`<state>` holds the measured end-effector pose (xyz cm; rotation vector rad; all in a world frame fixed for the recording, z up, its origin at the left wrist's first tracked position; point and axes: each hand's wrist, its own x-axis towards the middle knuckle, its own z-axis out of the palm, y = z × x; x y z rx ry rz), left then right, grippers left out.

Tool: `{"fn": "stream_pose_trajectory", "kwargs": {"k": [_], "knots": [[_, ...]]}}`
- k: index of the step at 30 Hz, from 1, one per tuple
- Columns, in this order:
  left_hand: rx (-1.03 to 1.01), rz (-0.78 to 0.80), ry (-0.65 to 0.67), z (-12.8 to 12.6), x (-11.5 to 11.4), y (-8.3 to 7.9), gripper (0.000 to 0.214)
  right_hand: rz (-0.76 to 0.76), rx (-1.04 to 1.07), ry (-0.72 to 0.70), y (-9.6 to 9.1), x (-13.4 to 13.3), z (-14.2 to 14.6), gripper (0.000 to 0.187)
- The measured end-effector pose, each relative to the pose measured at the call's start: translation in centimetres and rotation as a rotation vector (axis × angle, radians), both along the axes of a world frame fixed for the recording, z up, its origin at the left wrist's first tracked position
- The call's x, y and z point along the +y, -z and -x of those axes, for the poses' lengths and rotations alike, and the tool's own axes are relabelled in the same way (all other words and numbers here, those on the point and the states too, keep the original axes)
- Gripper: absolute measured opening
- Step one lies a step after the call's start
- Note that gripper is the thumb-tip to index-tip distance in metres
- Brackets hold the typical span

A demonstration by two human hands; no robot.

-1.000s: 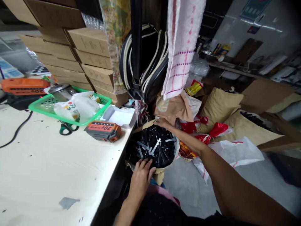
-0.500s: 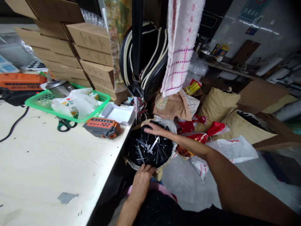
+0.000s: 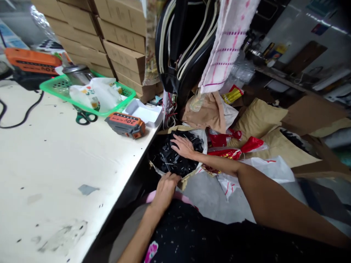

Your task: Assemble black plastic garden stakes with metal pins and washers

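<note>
Beside the table stands an open sack with a pale lining, filled with small black parts and a few thin silvery pieces. My right hand lies palm down on these parts, fingers spread and grasping nothing visible. At the near side of the sack, my left hand has its fingers curled over the rim; the fingertips are partly hidden.
On the white table are an orange-and-black battery, scissors, a green basket and a white tray. Cartons are stacked behind. A black bag and a towel hang above the sack. Paper sacks stand right.
My right hand has come down onto the black parts with its fingers spreading, and fewer silvery pieces show. My left hand stays at the rim. The camera view has tilted downward.
</note>
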<state>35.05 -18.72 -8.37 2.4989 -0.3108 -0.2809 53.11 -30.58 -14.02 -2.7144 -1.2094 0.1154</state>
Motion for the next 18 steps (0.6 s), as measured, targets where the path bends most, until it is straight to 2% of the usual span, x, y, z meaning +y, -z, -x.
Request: {"fn": "stream_pose_trajectory", "kwargs": {"k": [3,4,8,10,12,14,16,18], "knots": [[-0.040,-0.003,-0.074,0.1,0.4,0.1,0.027,0.007,0.025,-0.138,0.0,-1.5,0.7,0.051],[-0.053,0.009,-0.101,0.1,0.6,0.2,0.028,0.004,0.031,-0.143,0.0,-1.8,0.7,0.052],[-0.120,0.109,-0.191,0.6,1.0,-0.3,0.031,-0.071,0.025,0.063,0.2,-2.2,-0.4,0.056],[-0.153,0.166,-0.257,2.1,1.3,-1.2,0.030,-0.106,0.051,0.065,-0.3,-2.2,-0.3,0.057],[-0.177,0.223,-0.326,4.7,1.7,-2.5,0.028,-0.151,0.080,0.013,-1.3,-2.1,0.4,0.054],[-0.195,0.260,-0.399,7.7,2.2,-4.0,0.027,-0.319,0.036,0.005,-2.8,-1.7,1.2,0.047],[-0.258,0.315,-0.505,10.6,2.8,-5.3,0.030,-0.584,-0.064,-0.023,-4.4,-0.6,1.7,0.042],[-0.355,0.365,-0.695,13.2,3.9,-6.4,0.029,-0.747,-0.118,-0.167,-6.5,1.8,2.8,0.030]]}}
